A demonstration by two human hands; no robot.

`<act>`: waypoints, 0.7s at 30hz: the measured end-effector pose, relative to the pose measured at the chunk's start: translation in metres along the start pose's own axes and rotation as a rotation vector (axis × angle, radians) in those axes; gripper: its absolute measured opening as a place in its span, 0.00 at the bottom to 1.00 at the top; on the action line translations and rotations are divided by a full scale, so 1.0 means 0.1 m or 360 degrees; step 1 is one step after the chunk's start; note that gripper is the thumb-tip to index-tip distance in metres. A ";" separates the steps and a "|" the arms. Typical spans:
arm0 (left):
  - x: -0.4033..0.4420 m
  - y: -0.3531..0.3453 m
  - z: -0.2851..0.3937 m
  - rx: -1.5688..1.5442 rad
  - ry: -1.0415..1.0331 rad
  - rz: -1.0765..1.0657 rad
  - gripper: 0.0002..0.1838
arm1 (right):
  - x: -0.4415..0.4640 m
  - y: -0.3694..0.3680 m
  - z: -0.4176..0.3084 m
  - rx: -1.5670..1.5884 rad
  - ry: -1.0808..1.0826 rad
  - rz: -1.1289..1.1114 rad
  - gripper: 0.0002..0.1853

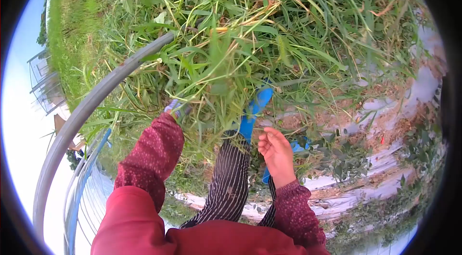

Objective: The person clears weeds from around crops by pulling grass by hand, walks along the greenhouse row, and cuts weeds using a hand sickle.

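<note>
My left hand [177, 109], mostly hidden by stems and seemingly in a pale glove, is closed on a loose clump of long green grass [219, 86]. The clump hangs in front of my leg and is partly blurred. My bare right hand [276, 151] is held to the right of my striped trouser leg [228, 173], with its fingers loosely curled, a little apart and nothing in them. A blue boot [255, 113] shows below the grass, partly covered by blades.
A grey curved pipe [101, 91] arches along the left. Thick weeds [308, 19] cover the ground ahead. On the right, pale plastic sheeting [385, 159] lies over soil among leafy plants [341, 163]. A metal frame structure [45, 82] stands far left.
</note>
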State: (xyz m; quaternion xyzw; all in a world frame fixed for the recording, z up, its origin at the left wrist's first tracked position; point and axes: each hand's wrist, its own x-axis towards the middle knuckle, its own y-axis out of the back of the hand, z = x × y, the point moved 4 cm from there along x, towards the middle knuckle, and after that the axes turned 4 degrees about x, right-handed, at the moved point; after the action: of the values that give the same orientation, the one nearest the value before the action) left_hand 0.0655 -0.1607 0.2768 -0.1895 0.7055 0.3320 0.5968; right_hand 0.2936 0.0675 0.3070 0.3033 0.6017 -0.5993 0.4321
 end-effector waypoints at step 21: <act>-1.60 1.64 4.69 -0.1715 -0.1849 0.1469 0.12 | -2.58 0.83 -1.50 -0.0200 0.1357 0.0443 0.27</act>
State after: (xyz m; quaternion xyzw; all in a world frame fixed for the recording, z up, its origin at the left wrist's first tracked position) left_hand 0.3277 0.2606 0.4399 0.0550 0.0498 0.8647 0.4967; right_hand 0.4581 0.2625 0.4834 0.5742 0.7147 -0.3194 0.2398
